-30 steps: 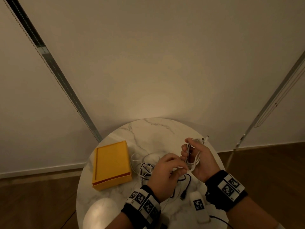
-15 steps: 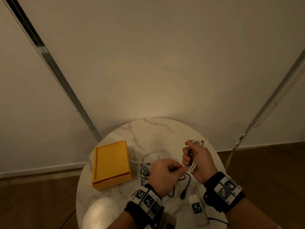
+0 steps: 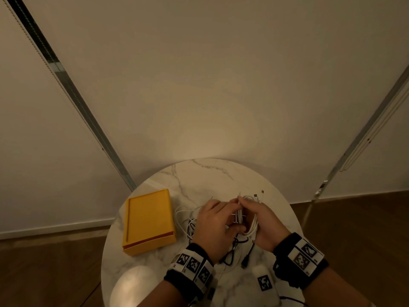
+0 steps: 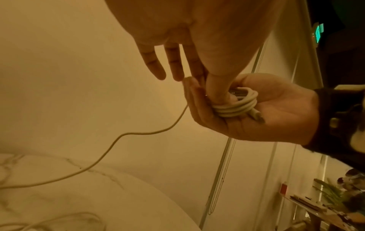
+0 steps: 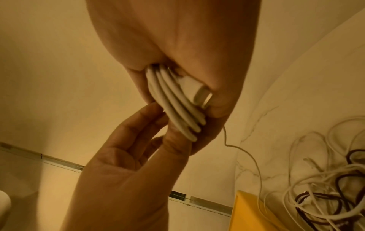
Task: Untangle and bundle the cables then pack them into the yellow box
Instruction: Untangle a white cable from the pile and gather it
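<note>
1. Fingers of my right hand [image 3: 263, 220] are curled round a coiled white cable [image 4: 236, 106], its loops lying side by side across my palm; a plug end [image 5: 201, 95] sticks out of the coil against the heel of my thumb.
2. My left hand [image 3: 215, 227] meets the right one above the middle of the round marble table [image 3: 199, 173]. Its thumb presses down on the coil, pinning the loops, while the other fingers [image 4: 154, 65] stretch out nearly straight behind the bundle.
3. From the coil a thin white strand [image 4: 138, 134] hangs free and runs down to the tabletop.
4. Two small connector tips [image 3: 259, 193] poke up past my right fingertips, toward the far edge of the table.
5. Under my wrists lies the rest of the tangle [image 5: 324, 184]: loose white loops mixed with a dark cable [image 3: 234, 249], whose plug rests near the table's near edge.
6. The yellow box [image 3: 150, 220] sits on the left part of the table, just beside the tangle, a thin red band along its near side. Whether anything lies inside it I cannot tell.
7. A white block with a black square marker [image 3: 264, 282] lies at the near edge, between my two forearms.
8. Both wrists wear black bands [image 3: 192, 267] with the same kind of markers.
</note>
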